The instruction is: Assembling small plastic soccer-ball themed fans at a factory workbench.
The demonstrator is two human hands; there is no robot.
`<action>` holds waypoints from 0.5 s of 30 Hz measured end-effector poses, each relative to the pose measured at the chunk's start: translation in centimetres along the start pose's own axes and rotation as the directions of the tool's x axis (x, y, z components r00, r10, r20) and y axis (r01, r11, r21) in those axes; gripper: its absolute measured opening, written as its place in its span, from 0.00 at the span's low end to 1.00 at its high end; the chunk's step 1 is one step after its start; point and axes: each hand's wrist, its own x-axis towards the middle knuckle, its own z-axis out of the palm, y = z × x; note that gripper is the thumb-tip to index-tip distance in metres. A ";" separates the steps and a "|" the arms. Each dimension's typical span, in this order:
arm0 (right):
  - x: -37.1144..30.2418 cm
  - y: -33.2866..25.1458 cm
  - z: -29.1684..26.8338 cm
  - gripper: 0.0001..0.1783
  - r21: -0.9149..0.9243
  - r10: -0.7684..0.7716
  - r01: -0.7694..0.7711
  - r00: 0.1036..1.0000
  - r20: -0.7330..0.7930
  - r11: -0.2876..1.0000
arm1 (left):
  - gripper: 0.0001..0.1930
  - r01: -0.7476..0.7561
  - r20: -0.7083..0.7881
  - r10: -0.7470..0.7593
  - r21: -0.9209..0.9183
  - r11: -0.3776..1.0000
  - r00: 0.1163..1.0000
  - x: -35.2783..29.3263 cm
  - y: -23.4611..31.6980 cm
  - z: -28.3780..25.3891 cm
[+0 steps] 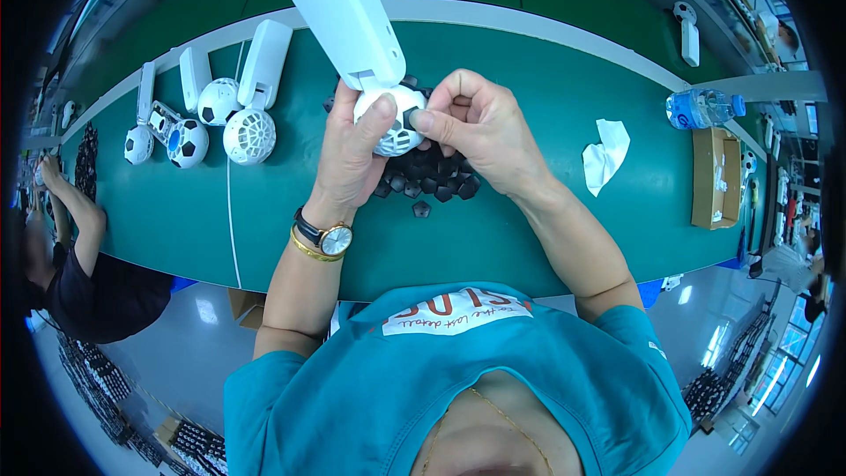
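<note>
My left hand [345, 145] is closed around a white ball-shaped device [402, 100], patterned like a football. Its long white rectangular arm [345, 18] points up and away to the left. With thumb and fingers pinched, my right hand [485, 132] presses a small black pentagon piece [411, 117] against the right side of the ball. Openwork slots show on the ball's lower part. Beneath both hands lies a pile of black pentagon pieces [432, 178], partly hidden by them. One loose black pentagon [421, 209] sits just nearer to me.
Several football-shaped devices [249, 136] lie on the green table [529, 238] at left. To the right are a crumpled white tissue [606, 157], a water bottle [705, 109] and an open cardboard box [716, 178]. Another person [88, 273] works at far left.
</note>
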 end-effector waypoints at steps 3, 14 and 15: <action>0.0 0.1 0.1 0.09 0.033 0.047 -0.047 0.999 -0.006 0.998 | 0.28 0.012 -0.027 -0.011 0.012 1.000 1.000 0.1 -0.1 0.1; 0.8 1.4 -6.2 0.06 -0.444 -0.207 0.051 0.928 -0.310 0.894 | 0.23 -0.003 -0.093 0.006 0.033 0.999 0.996 0.8 1.3 -0.7; 0.7 1.7 -6.2 0.06 -0.447 -0.208 0.052 0.928 -0.309 0.893 | 0.23 -0.005 -0.092 0.008 0.031 1.000 0.996 0.8 1.4 -0.8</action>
